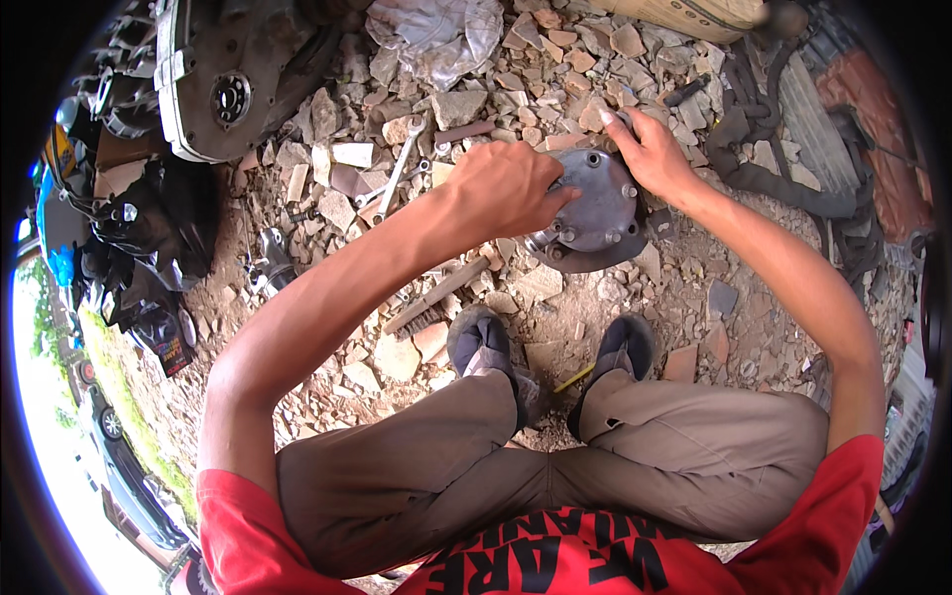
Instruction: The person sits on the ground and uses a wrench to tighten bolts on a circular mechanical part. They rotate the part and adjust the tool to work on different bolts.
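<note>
A round grey metal cover [598, 203] with several bolts round its rim sits on the rubble ahead of my feet. My left hand [508, 186] is closed at the cover's left side, its thumb over the top face. Whatever its curled fingers hold is hidden. At the cover's far right edge is my right hand [650, 154], thumb raised and fingers curled. A small dark piece shows by that thumb, too little of it to name. Left of the cover, a combination wrench [400, 167] lies on the stones.
A large metal casing [188, 89] stands at the far left, with black plastic bags [164, 223] nearer. A smaller metal part [273, 260] lies left of my forearm. Crumpled clear plastic [436, 35] is at the back. Dark hoses or straps [793, 188] lie right. Broken tile and stones cover the ground.
</note>
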Demonstrator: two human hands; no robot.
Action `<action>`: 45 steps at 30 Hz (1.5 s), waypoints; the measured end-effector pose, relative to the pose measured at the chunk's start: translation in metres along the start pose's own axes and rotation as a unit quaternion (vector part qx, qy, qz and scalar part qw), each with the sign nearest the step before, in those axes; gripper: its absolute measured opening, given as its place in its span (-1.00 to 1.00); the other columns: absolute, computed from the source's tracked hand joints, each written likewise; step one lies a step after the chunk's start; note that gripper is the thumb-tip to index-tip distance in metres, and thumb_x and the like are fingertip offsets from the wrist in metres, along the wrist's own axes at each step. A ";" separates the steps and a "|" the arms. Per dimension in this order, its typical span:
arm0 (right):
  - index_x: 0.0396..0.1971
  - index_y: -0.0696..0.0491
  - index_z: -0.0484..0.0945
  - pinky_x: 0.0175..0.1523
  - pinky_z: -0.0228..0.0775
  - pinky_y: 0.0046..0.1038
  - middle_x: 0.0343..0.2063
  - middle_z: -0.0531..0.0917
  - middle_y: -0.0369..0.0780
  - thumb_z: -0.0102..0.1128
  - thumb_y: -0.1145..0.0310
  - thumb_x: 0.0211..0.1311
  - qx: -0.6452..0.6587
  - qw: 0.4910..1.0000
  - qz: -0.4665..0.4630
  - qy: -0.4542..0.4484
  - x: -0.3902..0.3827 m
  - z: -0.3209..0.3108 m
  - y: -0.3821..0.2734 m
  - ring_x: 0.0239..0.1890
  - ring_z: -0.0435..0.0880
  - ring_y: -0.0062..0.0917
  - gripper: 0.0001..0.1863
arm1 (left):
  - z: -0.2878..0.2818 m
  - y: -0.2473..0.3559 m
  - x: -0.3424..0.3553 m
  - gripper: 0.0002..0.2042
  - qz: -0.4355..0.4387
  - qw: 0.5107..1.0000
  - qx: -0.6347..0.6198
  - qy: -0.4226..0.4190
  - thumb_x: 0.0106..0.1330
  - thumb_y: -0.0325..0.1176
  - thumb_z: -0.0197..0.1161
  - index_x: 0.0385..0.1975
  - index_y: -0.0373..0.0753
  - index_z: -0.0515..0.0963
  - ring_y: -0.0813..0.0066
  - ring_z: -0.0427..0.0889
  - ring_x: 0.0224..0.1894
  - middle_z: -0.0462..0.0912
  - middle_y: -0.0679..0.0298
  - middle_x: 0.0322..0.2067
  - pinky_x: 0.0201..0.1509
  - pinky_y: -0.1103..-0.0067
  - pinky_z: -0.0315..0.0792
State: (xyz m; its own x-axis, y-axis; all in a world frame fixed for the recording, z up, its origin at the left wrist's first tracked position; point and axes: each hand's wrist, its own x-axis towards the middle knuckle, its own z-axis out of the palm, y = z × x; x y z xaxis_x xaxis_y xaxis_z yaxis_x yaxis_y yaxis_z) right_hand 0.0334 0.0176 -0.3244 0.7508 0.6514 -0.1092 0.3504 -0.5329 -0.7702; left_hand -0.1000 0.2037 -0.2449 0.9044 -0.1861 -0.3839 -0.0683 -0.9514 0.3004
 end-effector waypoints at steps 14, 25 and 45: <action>-0.20 0.24 0.52 -0.14 0.41 -0.26 -0.39 0.64 0.05 0.02 -0.01 0.39 0.008 0.999 -0.019 0.029 -0.001 0.003 0.006 -0.28 0.64 -0.14 -0.49 | -0.001 0.002 0.000 -0.49 0.016 0.999 0.044 -0.005 0.42 0.04 -0.04 -0.41 -0.34 0.62 0.11 0.71 -0.44 0.66 -0.01 -0.54 -0.31 0.30 0.59; -0.16 0.26 0.52 -0.11 0.42 -0.25 -0.35 0.65 0.08 0.01 -0.02 0.39 0.009 1.000 -0.017 0.018 0.000 0.003 0.004 -0.22 0.66 -0.12 -0.46 | 0.010 -0.009 0.000 -0.53 0.116 0.978 0.049 0.167 0.40 0.01 0.01 -0.41 -0.35 0.58 0.14 0.67 -0.57 0.62 0.06 -0.64 -0.46 0.32 0.56; -0.20 0.26 0.51 -0.13 0.41 -0.24 -0.37 0.63 0.09 0.02 -0.02 0.38 0.008 1.000 -0.005 0.001 0.000 0.000 0.001 -0.23 0.65 -0.08 -0.47 | 0.012 -0.011 0.004 -0.53 0.080 0.992 0.053 0.086 0.38 0.04 0.04 -0.40 -0.31 0.61 0.16 0.68 -0.53 0.63 0.03 -0.59 -0.43 0.32 0.57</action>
State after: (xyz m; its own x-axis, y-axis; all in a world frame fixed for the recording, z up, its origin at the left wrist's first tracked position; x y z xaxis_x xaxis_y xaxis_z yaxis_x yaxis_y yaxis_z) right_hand 0.0334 0.0174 -0.3250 0.7483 0.6557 -0.1007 0.3484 -0.5176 -0.7815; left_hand -0.1011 0.2104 -0.2602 0.9363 -0.3012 -0.1805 -0.2527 -0.9349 0.2491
